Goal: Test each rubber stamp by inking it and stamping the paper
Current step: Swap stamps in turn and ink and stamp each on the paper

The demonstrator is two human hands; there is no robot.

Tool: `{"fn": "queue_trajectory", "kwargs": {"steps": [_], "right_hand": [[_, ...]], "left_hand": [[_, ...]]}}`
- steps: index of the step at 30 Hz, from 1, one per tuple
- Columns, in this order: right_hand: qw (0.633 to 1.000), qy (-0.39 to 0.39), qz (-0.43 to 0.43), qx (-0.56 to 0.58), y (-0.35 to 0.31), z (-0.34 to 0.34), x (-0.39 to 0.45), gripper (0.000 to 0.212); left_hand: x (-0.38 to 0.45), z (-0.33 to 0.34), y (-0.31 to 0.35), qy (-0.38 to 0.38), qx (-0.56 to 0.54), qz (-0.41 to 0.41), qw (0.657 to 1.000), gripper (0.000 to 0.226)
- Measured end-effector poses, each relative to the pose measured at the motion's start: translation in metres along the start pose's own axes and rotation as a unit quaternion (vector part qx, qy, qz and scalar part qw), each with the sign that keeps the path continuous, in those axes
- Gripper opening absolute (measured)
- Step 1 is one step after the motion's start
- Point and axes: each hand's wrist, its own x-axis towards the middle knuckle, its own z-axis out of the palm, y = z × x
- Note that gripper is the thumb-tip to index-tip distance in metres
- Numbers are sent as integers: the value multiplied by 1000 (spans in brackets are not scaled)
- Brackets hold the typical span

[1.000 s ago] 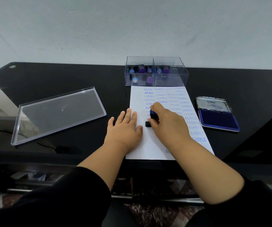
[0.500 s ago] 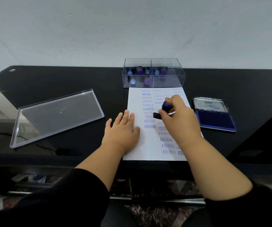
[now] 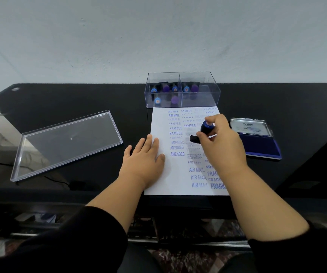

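While my left hand (image 3: pixel 145 155) lies flat pinning the paper (image 3: pixel 178 174), my right hand (image 3: pixel 220 142) pinches the stamp (image 3: pixel 203 132) above mid-sheet; next I'd re-ink it on the pad (image 3: pixel 257 143).

You wear a black long-sleeved top. Both sleeves are pushed up, so your forearms are bare from about the elbow down to the wrists. The left sleeve (image 3: pixel 76 239) bunches in soft folds at its edge; the right sleeve (image 3: pixel 296 251) ends in a similar loose cuff. Your left hand (image 3: pixel 143 160) and right hand (image 3: pixel 223 146) are bare, with no gloves, rings, watch or bracelets showing.
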Motion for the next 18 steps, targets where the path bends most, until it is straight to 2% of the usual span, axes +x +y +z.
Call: {"fn": "queue_trajectory", "kwargs": {"steps": [5, 18], "right_hand": [[1000, -3, 9, 7, -1, 1, -1, 41], [995, 13, -3, 102, 0, 0, 5, 22]], "left_hand": [[0, 0, 1, 0, 3, -4, 1000, 55], [-2, -7, 6, -26, -19, -17, 999, 53]]}}
